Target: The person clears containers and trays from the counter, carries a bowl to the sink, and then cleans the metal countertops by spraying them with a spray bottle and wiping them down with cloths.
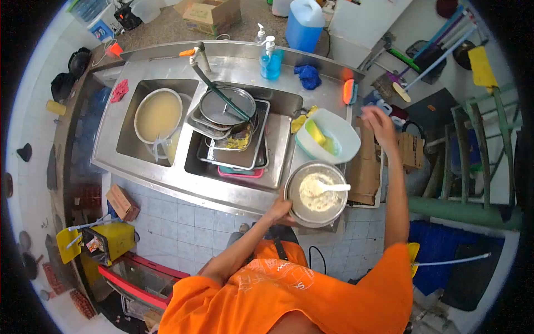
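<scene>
So my left hand [280,210] has the near-left side of a metal bowl [320,219], fingers closed on the rim. My right hand [381,127] is up and off to the right, fingers loosely open and nothing in them that I can see, though the tips are a bit too blurry to swear by.

What worries me: it's a one-handed grip on one side only. If that wrist sags or the rim slips, I reckon the bowl tips and the pale, crumbly-looking mix [313,200] goes on the floor. The white spoon [335,187] is leaning out over the right rim, so a careless swing of my right arm could flick it out. Also, the plastic tub [349,146] with yellow stuff and some liquid in it is just beyond the bowl; bump it and it might slosh into the mix.

As for position, the bowl is right against my left fingers, stretching to the right of them, by the near right corner of the steel counter [222,202]. Can't tell if anything holds it up from below. It's well apart from my right fingers, nearer me and lower in view.

Further out, a round lid [214,106] tops the stacked trays in the middle basin, and a pot of cloudy liquid [160,114] sits in the left one.
</scene>
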The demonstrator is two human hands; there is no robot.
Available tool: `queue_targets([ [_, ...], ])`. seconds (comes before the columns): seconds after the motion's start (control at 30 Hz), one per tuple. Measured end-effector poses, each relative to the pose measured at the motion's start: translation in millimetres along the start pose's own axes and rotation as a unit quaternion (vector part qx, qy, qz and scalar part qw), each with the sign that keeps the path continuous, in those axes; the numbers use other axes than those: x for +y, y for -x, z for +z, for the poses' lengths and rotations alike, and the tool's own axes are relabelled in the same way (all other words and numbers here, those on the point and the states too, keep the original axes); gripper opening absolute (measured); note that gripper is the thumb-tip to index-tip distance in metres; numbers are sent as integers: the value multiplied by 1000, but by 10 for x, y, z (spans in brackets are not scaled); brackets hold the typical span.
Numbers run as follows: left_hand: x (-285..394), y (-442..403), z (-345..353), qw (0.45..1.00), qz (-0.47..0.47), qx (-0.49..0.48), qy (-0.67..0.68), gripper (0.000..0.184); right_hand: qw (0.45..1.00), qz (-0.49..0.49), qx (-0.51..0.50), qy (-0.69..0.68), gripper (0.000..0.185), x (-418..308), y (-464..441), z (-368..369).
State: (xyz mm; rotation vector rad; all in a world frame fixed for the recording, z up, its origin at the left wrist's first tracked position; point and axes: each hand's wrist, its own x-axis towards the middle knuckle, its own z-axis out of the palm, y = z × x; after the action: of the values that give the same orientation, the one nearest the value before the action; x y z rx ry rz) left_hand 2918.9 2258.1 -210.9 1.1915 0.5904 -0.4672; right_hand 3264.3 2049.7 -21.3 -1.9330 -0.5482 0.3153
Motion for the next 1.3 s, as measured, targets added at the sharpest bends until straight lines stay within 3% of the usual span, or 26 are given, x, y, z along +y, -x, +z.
queue_targets([
  [0.1, 52, 101, -48, 998, 25, -23, -46, 92, 975, -33, -173, 135, 25, 449, -1297, 490],
  [0.17, 419, 310, -105, 998, -49, -4, -29, 90, 928, 35, -344, 137, 33, 917, -1923, 891],
  [0.2, 521, 371, -185, 996, -85, 5, -19, 89, 901, -7, -394, 179, 36, 988, -2031, 1051],
  [0.27, 459, 442, -487, 995, -63, 41, 63, 78, 830, -94, -486, 257, 44, 1079, -2147, 1341],
  [0.3, 398, 523, -641, 991, -53, 60, 106, 73, 799, -105, -513, 296, 47, 1121, -2219, 1430],
  [0.4, 200, 884, -1057, 964, -26, 241, 107, 49, 699, -137, -588, 383, 51, 1213, -2305, 1648],
  [0.5, -239, 1340, -1407, 917, -44, 362, 163, 40, 658, -208, -586, 425, 50, 1469, -2382, 1717],
  [0.57, -519, 1627, -1468, 885, -65, 430, 165, 38, 737, -157, -540, 375, 51, 1162, -2469, 1629],
  [0.63, -754, 1862, -1472, 858, -76, 474, 182, 37, 819, -171, -428, 341, 51, 839, -2447, 1468],
  [0.7, -986, 2061, -1440, 840, -79, 494, 210, 37, 853, -48, -423, 301, 50, 647, -2638, 1397],
  [0.77, -1320, 2186, -1395, 835, -77, 501, 213, 36, 868, -45, -412, 272, 45, -266, -2435, 1399],
  [0.83, -1674, 2330, -1365, 830, -68, 508, 222, 36, 894, -57, -366, 253, 43, -560, -2330, 1381],
  [0.93, -1984, 2448, -1363, 838, -58, 496, 219, 33, 919, -156, -263, 247, 42, -420, -2267, 1233],
  [1.03, -2404, 2693, -1358, 846, -24, 498, 189, 33, 861, -109, -312, 387, 41, -243, -2149, 1003],
  [1.13, -2990, 2997, -1343, 834, -20, 516, 195, 34, 849, -90, -264, 448, 37, -23, -2121, 559],
  [1.2, -3560, 3250, -1244, 818, -15, 527, 230, 39, 907, -156, -81, 381, 33, -348, -1608, 608],
  [1.3, -4480, 3480, -1211, 783, -47, 537, 309, 39, 942, -134, -133, 278, 31, -1413, -71, 1235],
])
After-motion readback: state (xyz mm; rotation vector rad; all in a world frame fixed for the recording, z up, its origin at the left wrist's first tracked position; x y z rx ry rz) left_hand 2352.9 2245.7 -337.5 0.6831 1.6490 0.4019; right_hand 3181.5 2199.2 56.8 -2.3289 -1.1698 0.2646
